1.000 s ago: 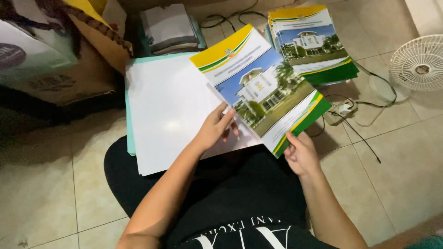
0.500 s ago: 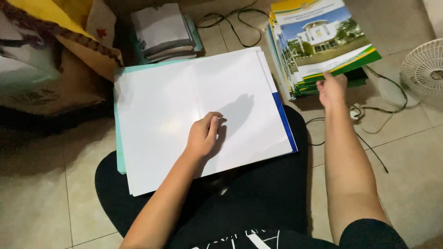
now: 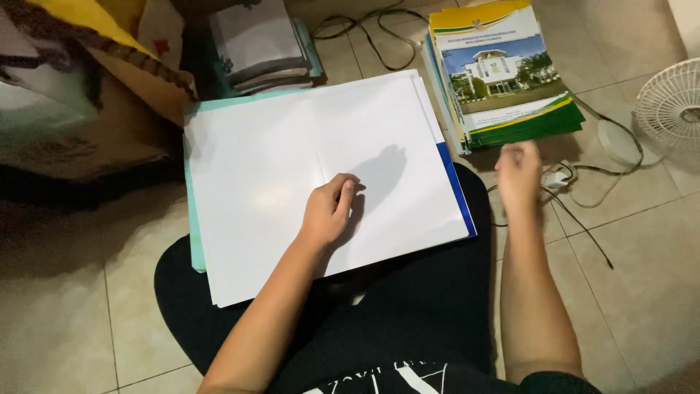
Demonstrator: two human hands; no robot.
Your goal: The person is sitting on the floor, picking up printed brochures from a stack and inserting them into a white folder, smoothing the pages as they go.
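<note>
L hand (image 3: pixel 329 211), fingers curled together, presses on the white sheet stack (image 3: pixel 292 168) on the lap, pinning it flat. R hand (image 3: pixel 519 171) hovers empty, fingers loosely closed, just near of the printed folder pile (image 3: pixel 503 73) at far right.

Two hands were out — the left hand (image 3: pixel 329 213) and the right hand (image 3: pixel 519 172). Three stacks of paper goods lay about: one stack of blank white sheets (image 3: pixel 292 168), one pile of printed covers (image 3: pixel 503 73) showing a building, one pile of grey booklets (image 3: pixel 259 44) — sheets in each too many to count. One white fan (image 3: pixel 674 106), one cardboard box (image 3: pixel 87 109), one tangle of cables (image 3: pixel 576 182).
</note>
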